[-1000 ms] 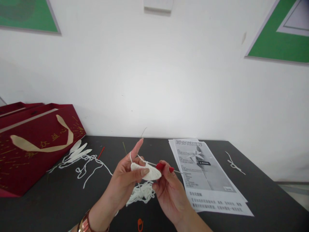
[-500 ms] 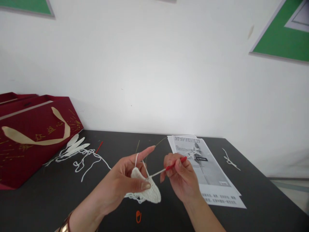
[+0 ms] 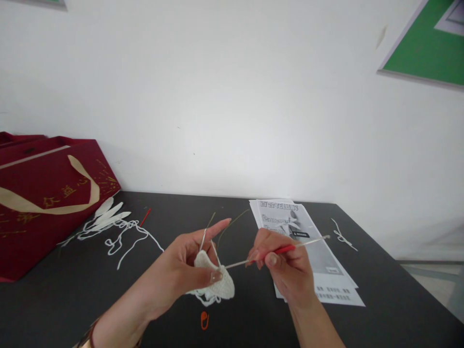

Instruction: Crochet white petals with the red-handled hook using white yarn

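Pinched between the thumb and fingers of my left hand (image 3: 184,268) is a small white crochet piece (image 3: 223,285). White yarn runs from it up over my raised left index finger, and a thin green wire shows beside that finger. My right hand (image 3: 284,261) grips a crochet hook (image 3: 284,249) by its red middle. One metal end of the hook meets the top edge of the crochet piece; the other end points out to the right. Below the piece, an orange stitch marker (image 3: 204,320) lies on the dark table (image 3: 246,328).
At the left stands a dark red gift bag (image 3: 47,188) with a cream ribbon handle. Beside it lie white crocheted petals (image 3: 110,215) with loose yarn and a thin red stick (image 3: 145,217). Printed sheets (image 3: 326,270) lie to the right, then a knotted white yarn piece (image 3: 342,237).
My right hand has moved right and turned, so the hook lies flatter and its free end reaches farther right. My left hand keeps its hold on the crochet piece. The view has shifted slightly.
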The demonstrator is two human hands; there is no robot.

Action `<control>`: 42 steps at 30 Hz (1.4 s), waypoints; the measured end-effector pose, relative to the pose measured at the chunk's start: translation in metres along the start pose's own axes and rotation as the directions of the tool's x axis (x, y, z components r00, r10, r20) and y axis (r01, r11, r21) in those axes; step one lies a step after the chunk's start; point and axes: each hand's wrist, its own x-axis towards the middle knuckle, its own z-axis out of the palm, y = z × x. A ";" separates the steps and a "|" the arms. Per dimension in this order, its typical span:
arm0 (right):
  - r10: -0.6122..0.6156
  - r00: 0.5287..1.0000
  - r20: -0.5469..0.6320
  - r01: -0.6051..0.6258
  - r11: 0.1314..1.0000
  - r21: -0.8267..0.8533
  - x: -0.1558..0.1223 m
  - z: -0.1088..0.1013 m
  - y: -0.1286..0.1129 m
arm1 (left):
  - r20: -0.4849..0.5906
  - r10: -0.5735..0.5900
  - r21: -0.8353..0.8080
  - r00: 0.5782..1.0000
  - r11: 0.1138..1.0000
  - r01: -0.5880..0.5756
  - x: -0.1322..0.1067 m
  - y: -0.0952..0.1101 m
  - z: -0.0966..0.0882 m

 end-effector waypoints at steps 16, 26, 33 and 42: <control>-0.369 0.777 0.509 0.626 0.381 -0.680 -0.010 0.024 0.010 | -0.410 0.311 0.355 0.857 0.920 -0.164 0.019 -0.018 0.005; -0.433 0.876 0.215 0.465 0.634 -0.618 -0.007 0.021 0.011 | -0.513 0.326 -0.063 0.794 0.908 -0.413 0.013 -0.014 0.018; -0.423 0.760 0.494 0.641 0.361 -0.677 -0.009 0.016 0.008 | -0.406 0.235 -0.261 0.883 0.896 -0.358 0.012 -0.008 0.012; -0.367 0.756 0.542 0.632 0.194 -0.751 -0.013 0.021 0.002 | -0.509 0.525 0.266 0.682 0.849 -0.456 0.016 -0.024 0.015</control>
